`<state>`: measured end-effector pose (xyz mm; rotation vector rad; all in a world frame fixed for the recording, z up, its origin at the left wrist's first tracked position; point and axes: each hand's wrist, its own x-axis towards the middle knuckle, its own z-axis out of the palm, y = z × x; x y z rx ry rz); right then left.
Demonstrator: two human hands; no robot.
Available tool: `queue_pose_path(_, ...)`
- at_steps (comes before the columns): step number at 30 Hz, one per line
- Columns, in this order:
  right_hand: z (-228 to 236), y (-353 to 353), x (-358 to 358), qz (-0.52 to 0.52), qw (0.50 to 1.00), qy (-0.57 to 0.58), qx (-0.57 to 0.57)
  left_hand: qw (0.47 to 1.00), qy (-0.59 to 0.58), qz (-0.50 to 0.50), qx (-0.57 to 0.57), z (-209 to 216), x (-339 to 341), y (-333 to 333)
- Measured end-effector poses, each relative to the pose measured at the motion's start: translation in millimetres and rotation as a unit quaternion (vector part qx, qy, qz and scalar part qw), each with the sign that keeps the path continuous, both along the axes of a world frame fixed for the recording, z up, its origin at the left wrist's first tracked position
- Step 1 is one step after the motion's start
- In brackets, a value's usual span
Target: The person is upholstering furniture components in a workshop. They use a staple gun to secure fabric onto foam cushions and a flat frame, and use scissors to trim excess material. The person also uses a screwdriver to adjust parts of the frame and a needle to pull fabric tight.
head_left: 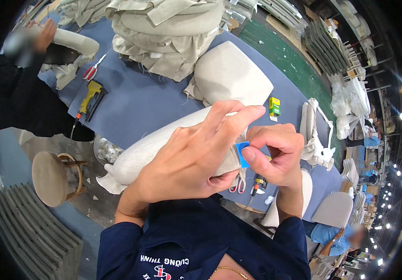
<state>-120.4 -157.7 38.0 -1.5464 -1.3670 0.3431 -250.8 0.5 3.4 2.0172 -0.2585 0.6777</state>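
Note:
A small flat blue piece (242,152) is pinched between the thumb and fingers of my right hand (278,151). It lies against the edge of a strip of beige woven fabric (229,163). My left hand (194,149) grips that fabric, its thumb below and its upper fingers stretched over the top. Under my left hand a long padded piece in pale fabric (140,154) slants across the table's near side. Red-handled scissors (238,187) and a staple gun (258,183) show partly below my hands.
Fabric-covered pads (163,35) are piled on the blue table (138,100), beside a pale cushion (231,70). A yellow-green box (274,107) lies right. Another staple gun (90,99) and scissors (91,70) lie left, near a co-worker (19,93). A round stool (50,178) stands at left.

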Motion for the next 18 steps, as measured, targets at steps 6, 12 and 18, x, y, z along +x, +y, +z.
queue_pose_path(6,5,4,-3,0.016,0.999,-0.002,-0.032,0.999,0.023,-0.004,-0.022,0,-4,1)
queue_pose_path(12,5,-4,0,-0.018,0.998,0.023,-0.058,1.0,0.02,-0.022,0.002,-2,0,-1)
queue_pose_path(18,-121,-89,67,-0.205,0.953,0.213,0.072,0.998,-0.005,-0.041,0.056,4,26,26)
